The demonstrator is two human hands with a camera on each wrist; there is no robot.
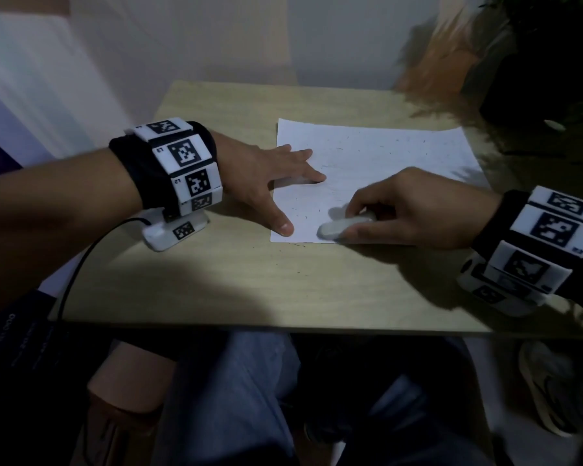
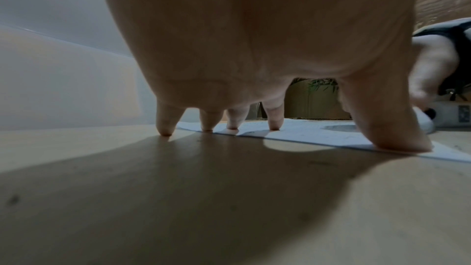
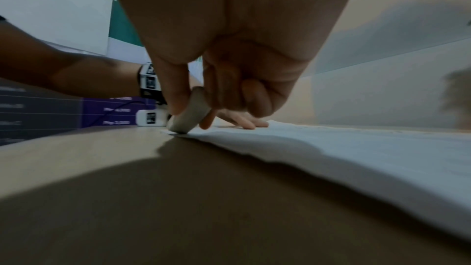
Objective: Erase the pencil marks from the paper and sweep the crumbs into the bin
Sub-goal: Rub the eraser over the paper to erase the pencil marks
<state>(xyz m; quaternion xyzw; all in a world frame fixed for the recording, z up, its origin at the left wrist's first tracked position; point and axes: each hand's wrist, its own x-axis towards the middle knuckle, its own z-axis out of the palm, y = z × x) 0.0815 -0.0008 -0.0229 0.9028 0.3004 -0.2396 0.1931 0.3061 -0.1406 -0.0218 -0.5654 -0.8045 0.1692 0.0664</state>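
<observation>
A white sheet of paper (image 1: pixel 377 169) lies on the wooden table (image 1: pixel 216 280), with faint pencil traces and small dark eraser crumbs (image 1: pixel 300 210) scattered over it. My left hand (image 1: pixel 273 183) lies flat with fingers spread, pressing the paper's left edge; in the left wrist view its fingertips (image 2: pixel 274 126) touch the sheet (image 2: pixel 305 134). My right hand (image 1: pixel 401 210) pinches a white eraser (image 1: pixel 344 225) between thumb and fingers, its end on the paper's near left corner. The right wrist view shows the eraser (image 3: pixel 190 116) tip on the paper's corner (image 3: pixel 331 148).
A few crumbs (image 1: pixel 297 260) lie on the bare table in front of the paper. A dark plant (image 1: pixel 552 62) stands at the table's far right. A pale bin-like container (image 1: pixel 128 391) sits on the floor below the table's left front, beside my legs.
</observation>
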